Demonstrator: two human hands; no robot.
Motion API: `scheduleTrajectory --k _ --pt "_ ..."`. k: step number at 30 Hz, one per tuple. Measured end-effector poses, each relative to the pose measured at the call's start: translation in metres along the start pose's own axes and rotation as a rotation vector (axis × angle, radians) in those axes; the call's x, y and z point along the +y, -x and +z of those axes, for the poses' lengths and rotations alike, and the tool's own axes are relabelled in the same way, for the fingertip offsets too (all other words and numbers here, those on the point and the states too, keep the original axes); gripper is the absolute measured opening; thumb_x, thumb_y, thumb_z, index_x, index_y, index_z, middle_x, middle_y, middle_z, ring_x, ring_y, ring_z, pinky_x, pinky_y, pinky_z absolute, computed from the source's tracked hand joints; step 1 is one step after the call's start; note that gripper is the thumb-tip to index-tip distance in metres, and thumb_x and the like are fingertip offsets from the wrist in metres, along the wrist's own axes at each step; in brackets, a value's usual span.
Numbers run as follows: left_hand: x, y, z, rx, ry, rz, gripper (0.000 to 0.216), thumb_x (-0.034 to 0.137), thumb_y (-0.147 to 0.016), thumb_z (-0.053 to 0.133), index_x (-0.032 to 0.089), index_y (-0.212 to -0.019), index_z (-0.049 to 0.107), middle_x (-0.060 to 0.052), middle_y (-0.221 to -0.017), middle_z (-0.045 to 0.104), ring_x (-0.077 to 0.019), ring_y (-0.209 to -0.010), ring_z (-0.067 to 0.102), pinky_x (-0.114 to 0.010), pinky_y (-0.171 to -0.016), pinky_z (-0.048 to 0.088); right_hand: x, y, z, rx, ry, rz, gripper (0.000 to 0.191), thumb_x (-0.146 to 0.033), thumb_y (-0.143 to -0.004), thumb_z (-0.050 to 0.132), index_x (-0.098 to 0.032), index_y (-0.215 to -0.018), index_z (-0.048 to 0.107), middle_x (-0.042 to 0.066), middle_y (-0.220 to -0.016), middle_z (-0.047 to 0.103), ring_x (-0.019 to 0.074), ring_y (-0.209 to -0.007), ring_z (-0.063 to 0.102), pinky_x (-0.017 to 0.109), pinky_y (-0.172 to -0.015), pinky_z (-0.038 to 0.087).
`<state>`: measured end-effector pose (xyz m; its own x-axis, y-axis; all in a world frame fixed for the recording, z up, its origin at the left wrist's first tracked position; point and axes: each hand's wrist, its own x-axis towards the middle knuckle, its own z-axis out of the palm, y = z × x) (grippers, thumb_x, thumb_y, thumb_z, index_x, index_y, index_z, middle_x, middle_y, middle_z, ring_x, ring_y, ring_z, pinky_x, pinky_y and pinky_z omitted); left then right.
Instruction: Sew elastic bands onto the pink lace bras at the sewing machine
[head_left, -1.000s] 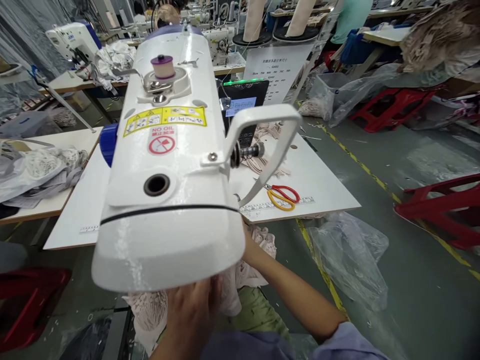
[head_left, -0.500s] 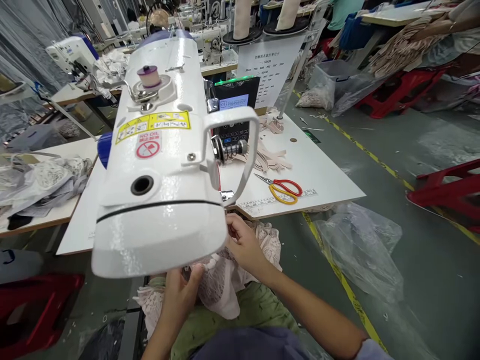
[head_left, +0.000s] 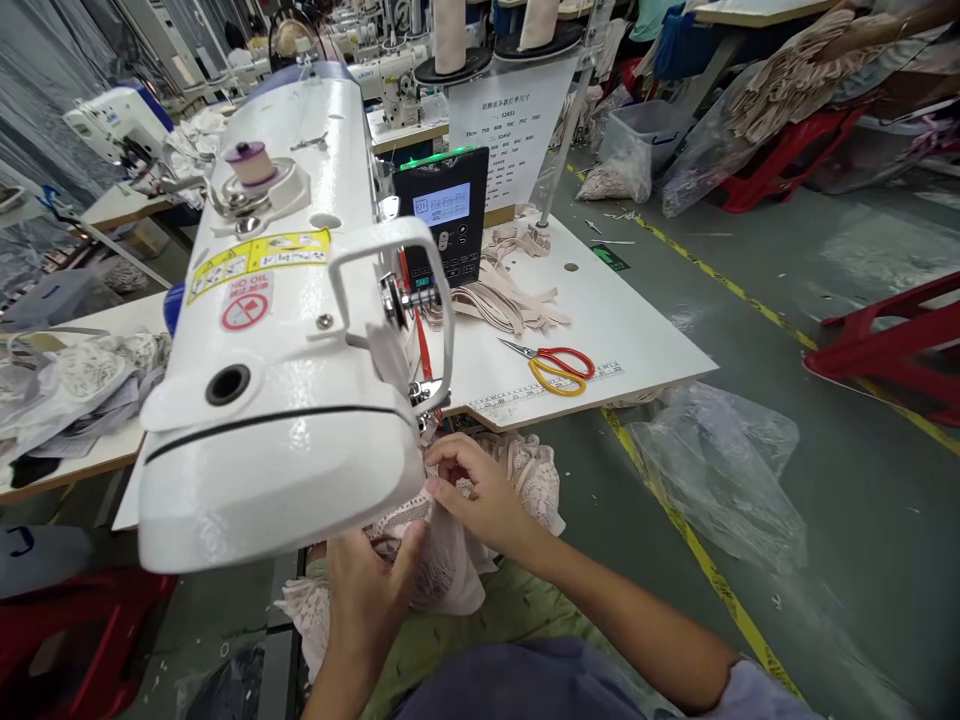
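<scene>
Below the front end of a white sewing machine [head_left: 285,470], both of my hands grip a pale pink lace garment [head_left: 450,575]. My left hand [head_left: 371,590] holds its near left part, thumb on top and the other fingers partly hidden under the machine head. With fingertips pinched, my right hand [head_left: 480,490] has the fabric's edge close to the needle area. The machine head hides the needle and part of the cloth. More of the lace bunches to the right of my right hand and hangs down at the left over my lap.
Scissors with red and yellow handles [head_left: 559,368] lie on the white table [head_left: 637,340], near a printed ruler. Behind them are beige fabric strips [head_left: 510,300] and a lit control panel [head_left: 441,215]. Thread cones [head_left: 450,40] stand at the back. A plastic bag [head_left: 720,480] lies on the floor.
The view has shifted, so the machine appears further left and more of the panel shows. My left thumb has moved up on the fabric; both hands still hold the garment.
</scene>
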<state>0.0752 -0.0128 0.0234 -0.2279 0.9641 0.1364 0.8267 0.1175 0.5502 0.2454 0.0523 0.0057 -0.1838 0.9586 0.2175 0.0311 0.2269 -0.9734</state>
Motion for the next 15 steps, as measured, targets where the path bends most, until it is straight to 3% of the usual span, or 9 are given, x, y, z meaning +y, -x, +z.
scheduleTrajectory --k 8,13,15 --pt "0.001 -0.002 -0.003 0.036 -0.082 0.041 0.051 0.064 -0.081 0.059 0.021 -0.106 0.046 -0.006 -0.092 0.055 -0.0295 -0.087 0.061 -0.045 -0.073 0.053 0.004 0.005 -0.004 -0.056 0.034 0.004 0.019 -0.034 -0.087 0.064 -0.024 -0.102 0.058 0.002 -0.094 0.055 0.0154 -0.077 0.054 0.029 -0.07 0.046" --pt "-0.002 0.002 -0.007 0.014 0.068 0.031 0.054 0.062 -0.082 0.06 0.019 -0.113 0.046 -0.008 -0.095 0.056 -0.0282 -0.091 0.062 -0.042 -0.075 0.054 0.014 0.01 -0.01 -0.134 0.066 -0.036 0.04 -0.053 -0.084 0.066 -0.024 -0.109 0.057 0.003 -0.097 0.057 0.0185 -0.084 0.057 0.031 -0.074 0.046" --pt "-0.003 -0.002 -0.006 -0.03 0.194 0.01 0.055 0.06 -0.083 0.06 0.018 -0.115 0.047 -0.01 -0.099 0.058 -0.0273 -0.094 0.063 -0.039 -0.077 0.054 0.022 0.015 -0.017 -0.179 0.15 -0.057 0.039 -0.056 -0.086 0.063 -0.023 -0.107 0.057 0.004 -0.095 0.06 0.0196 -0.084 0.058 0.032 -0.073 0.045"
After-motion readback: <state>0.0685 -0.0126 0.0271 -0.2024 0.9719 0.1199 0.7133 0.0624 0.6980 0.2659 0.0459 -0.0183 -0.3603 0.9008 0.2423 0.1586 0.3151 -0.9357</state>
